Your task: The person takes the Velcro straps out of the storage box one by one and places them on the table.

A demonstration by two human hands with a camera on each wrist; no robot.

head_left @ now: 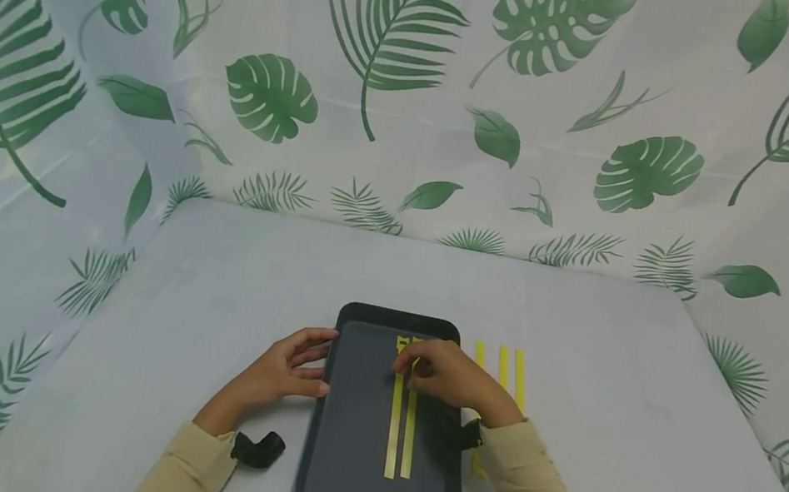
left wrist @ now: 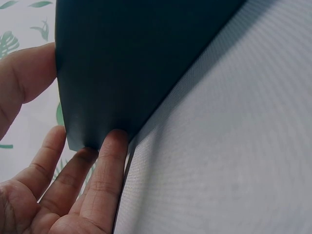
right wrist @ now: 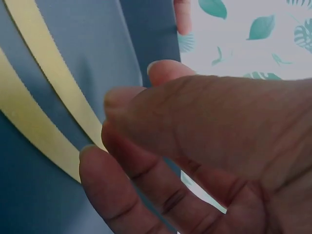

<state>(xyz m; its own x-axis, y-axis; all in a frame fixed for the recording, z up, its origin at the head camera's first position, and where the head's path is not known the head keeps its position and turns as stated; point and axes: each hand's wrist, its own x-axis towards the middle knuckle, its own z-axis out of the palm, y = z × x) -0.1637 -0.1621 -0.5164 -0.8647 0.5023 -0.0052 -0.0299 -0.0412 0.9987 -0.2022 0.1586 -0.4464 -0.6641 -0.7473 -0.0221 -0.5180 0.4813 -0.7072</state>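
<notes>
Resting at about 10 o'clock from the middle of the dark tray, the left hand touches its side wall with fingers and thumb loosely extended, not clenched. Over the tray, toward 1 o'clock, the right hand bends its fingers down at 2 yellow strips; whether it pinches 1 of them or only touches, I cannot tell. Those 2 strips lie side by side on the tray floor, a little apart, running from 12 to 6 o'clock, with cutouts at their 12 o'clock ends. In the right wrist view their edges look finely jagged. At 2 o'clock, beyond the tray, 3 more yellow strips lie on the white counter, partly hidden by the right forearm. A leaf-printed backdrop stands at 12 o'clock.
</notes>
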